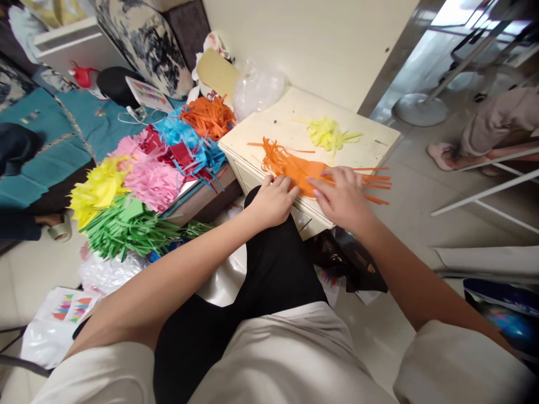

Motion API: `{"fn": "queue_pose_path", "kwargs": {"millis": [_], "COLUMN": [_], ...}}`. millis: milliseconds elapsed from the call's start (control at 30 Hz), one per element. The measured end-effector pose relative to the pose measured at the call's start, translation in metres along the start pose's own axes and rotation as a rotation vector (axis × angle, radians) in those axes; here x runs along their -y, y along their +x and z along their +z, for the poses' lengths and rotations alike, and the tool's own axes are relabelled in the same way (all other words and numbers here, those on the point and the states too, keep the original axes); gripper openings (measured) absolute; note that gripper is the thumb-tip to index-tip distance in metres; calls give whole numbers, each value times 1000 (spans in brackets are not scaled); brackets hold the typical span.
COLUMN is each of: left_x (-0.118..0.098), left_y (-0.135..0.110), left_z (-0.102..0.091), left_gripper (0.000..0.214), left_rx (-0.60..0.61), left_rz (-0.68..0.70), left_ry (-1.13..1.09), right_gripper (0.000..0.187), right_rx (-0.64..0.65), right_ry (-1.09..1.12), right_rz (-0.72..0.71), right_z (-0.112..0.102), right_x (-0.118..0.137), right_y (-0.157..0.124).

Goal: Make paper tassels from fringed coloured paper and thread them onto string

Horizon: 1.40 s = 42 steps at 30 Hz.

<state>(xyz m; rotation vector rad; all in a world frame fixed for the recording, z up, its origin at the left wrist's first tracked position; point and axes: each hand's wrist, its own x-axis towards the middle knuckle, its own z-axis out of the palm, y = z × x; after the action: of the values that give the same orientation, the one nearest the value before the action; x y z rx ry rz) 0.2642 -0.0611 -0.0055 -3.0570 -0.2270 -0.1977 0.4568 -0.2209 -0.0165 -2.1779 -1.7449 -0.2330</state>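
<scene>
left hand (273, 203), fingers curled, and right hand (346, 196), fingers spread, touched orange paper (309, 171) on the cabinet (290, 115); whether either grip held it was unclear. yellow strips (327, 133) lay farther.

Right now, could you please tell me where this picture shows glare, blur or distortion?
In the head view, whitish glare near the upper right corner, above the round base; bright highlights on the clear plastic bag; the right sleeve stretched and soft toward its corner; the orange paper fairly clear.
</scene>
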Motion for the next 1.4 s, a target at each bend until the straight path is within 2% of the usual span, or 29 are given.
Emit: {"fn": "queue_pose_path", "kwargs": {"millis": [67, 200, 333, 467, 533, 567, 600, 633, 667, 733, 767, 833, 900, 1033, 1167, 1267, 1400], "left_x": [0, -1, 0, 3, 7, 9, 11, 13, 15, 18, 20, 25, 30, 39, 42, 44, 48], "left_y": [1, 1, -1, 1, 4, 6, 8, 10, 13, 17, 18, 19, 17, 13, 16, 24, 39], "left_z": [0, -1, -1, -1, -2, -2, -3, -4, -6, -8, -8, -9, -8, -9, -13, -15, -11], "left_gripper": [47, 53, 51, 47, 48, 49, 49, 47, 44, 37, 35, 32, 31, 23, 21, 23, 21], "left_rx": [-3, 20, 17, 0, -2, 3, 10, 20, 28, 36, 37, 36, 29, 5, 15, 27, 68], "left_rz": [0, -15, -33, -24, -9, -11, -17, -27, -36, -43, -41, -34, -32, -62, -121, -179, -279], "left_ry": [-10, -18, -19, -65, -103, -123, -140, -151, -155, -145, -138, -132, -135, -196, -283, -317, -367], "right_gripper": [46, 49, 54, 56, 50, 47, 45, 45, 45, 45, 44, 39, 31, 32, 31, 28, 29], "right_rx": [51, 20, -63, -101, -186, -249, -301, -322, -297, -116, -17, 121, 158, 129, 125, 187, 226], "right_ry": [-15, -64, -79, -118, -145, -135, -93, -22, 63, 184, 183, 127, 92, 190, 338, 408, 310], "right_rz": [-72, 38, 178, 393, 507, 508, 449, 330, 174, -117, -192, -234, -198, -100, 66, 178, 268], "right_z": [3, 11, 8, -10, -21, -25, -28, -29, -28, -23, -20, -11, -5, 0, -3, -8, -3], "right_x": [8, 8, -22, -61, -68, -65, -58, -47, -34, -6, 5, 17, 15, -4, -12, -13, -15], "right_y": [6, 14, 3, -13, -17, -16, -15, -13, -9, -2, 2, 8, 11, 12, 19, 33, 56]}}
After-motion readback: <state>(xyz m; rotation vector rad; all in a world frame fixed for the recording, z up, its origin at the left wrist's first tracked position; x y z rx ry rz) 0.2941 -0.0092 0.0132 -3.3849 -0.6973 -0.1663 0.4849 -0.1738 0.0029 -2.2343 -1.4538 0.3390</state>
